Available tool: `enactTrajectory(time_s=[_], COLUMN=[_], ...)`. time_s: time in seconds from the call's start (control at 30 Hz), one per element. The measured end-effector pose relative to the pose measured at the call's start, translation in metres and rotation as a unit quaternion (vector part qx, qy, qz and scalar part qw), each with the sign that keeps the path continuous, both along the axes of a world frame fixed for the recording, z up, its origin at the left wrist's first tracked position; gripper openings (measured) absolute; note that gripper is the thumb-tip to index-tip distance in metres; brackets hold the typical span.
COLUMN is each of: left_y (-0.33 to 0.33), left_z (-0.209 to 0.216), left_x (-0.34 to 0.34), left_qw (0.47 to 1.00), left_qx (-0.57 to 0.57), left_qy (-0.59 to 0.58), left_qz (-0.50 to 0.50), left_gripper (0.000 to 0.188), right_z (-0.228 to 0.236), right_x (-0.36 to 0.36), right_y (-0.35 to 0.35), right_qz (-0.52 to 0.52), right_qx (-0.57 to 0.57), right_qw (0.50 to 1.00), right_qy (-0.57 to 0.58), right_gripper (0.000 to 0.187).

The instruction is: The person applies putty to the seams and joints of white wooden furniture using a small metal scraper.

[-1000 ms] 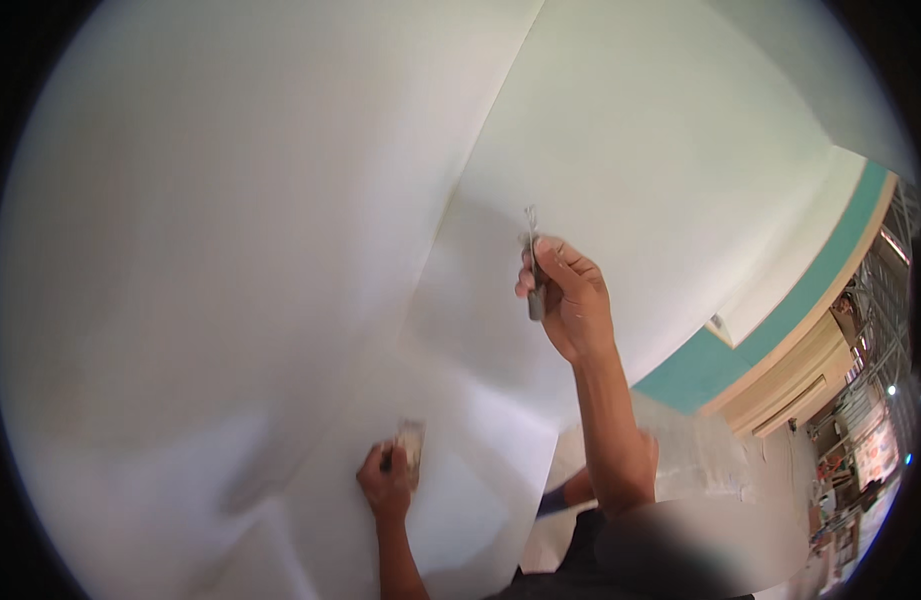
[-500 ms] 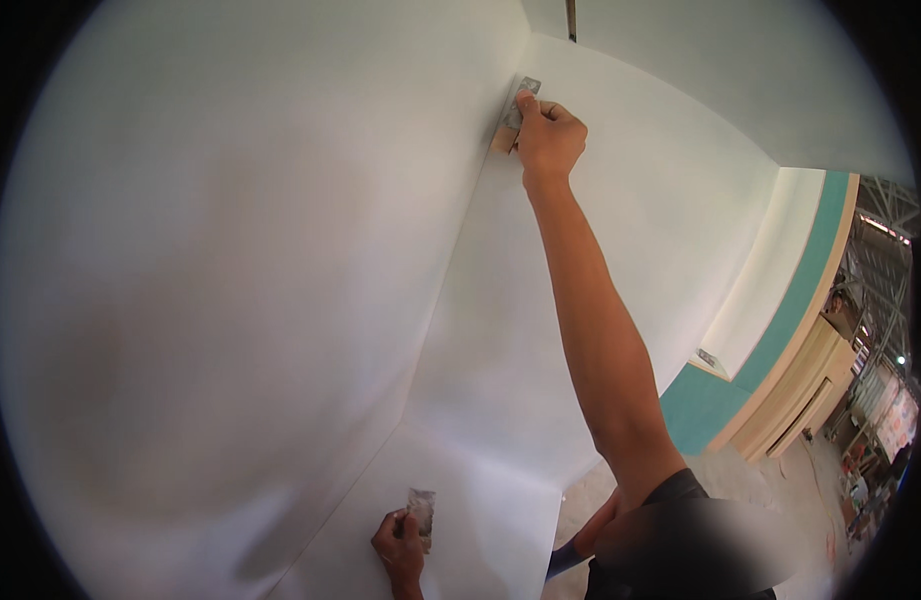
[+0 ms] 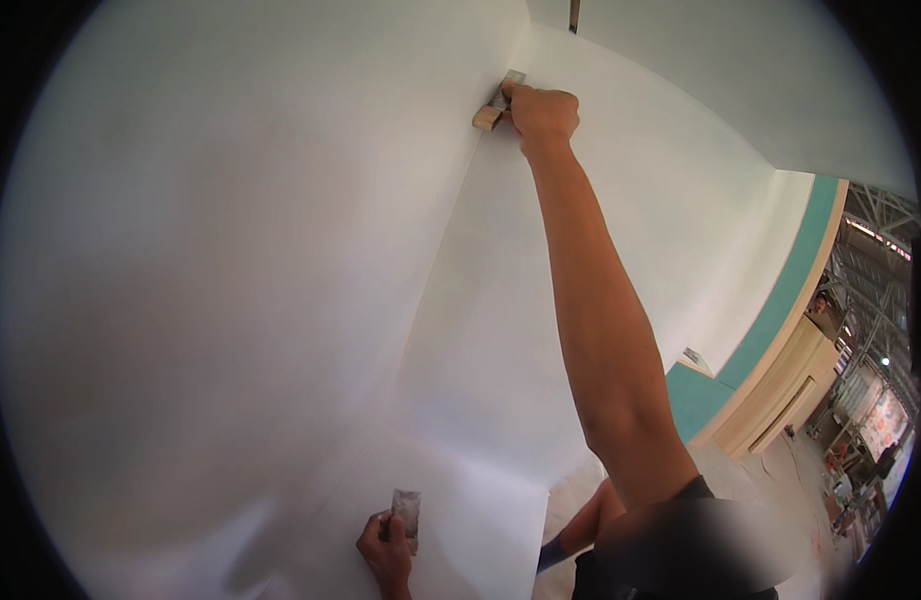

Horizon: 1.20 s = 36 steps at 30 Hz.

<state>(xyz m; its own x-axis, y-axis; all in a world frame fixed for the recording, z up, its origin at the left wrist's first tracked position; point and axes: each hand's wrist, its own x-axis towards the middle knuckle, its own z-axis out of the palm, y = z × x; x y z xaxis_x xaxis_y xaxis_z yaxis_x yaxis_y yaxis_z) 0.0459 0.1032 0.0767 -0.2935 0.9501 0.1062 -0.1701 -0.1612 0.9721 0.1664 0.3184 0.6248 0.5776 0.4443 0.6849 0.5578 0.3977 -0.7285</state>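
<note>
Right hand (image 3: 542, 112) has risen, gripping scraper (image 3: 498, 103) at wall corner (image 3: 450, 240); left hand (image 3: 385, 548) clutches putty knife (image 3: 407, 514).

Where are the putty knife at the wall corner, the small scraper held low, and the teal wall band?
putty knife (image 3: 498, 103), head view, on its wooden handle beside the right hand.
small scraper (image 3: 407, 508), head view, on the grey blade above the left hand.
teal wall band (image 3: 780, 300), head view, on the middle of the painted strip.
</note>
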Motion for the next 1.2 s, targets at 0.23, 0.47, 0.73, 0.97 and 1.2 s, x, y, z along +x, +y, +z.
enactTrajectory(time_s=[0.23,0.47,0.73,0.97,1.2], left_y=[0.0,0.003,0.0,-0.001,-0.003], left_z=[0.005,-0.002,0.002,0.003,0.014], left_x=[-0.001,0.002,0.003,0.005,0.0], left_qw=[1.0,0.999,0.999,0.999,0.998], left_qx=[-0.025,-0.033,-0.03,0.006,-0.008], left_qy=[-0.011,-0.024,-0.036,-0.05,-0.059], left_qz=[-0.011,-0.028,-0.027,-0.002,-0.01], left_gripper=[0.023,0.021,0.021,0.023,0.023], right_z=[-0.018,0.063,0.048,-0.016,-0.09], right_x=[0.004,0.009,0.017,0.005,0.001], right_y=[-0.014,-0.009,0.008,0.004,0.005], right_qz=[0.083,0.026,0.133,0.085,0.058], right_qx=[0.03,0.056,0.027,0.005,-0.027], right_qw=[0.994,0.996,0.989,0.994,0.997], right_qy=[-0.058,-0.069,0.052,0.067,0.039], right_gripper=[0.029,0.025,0.015,0.019,0.03])
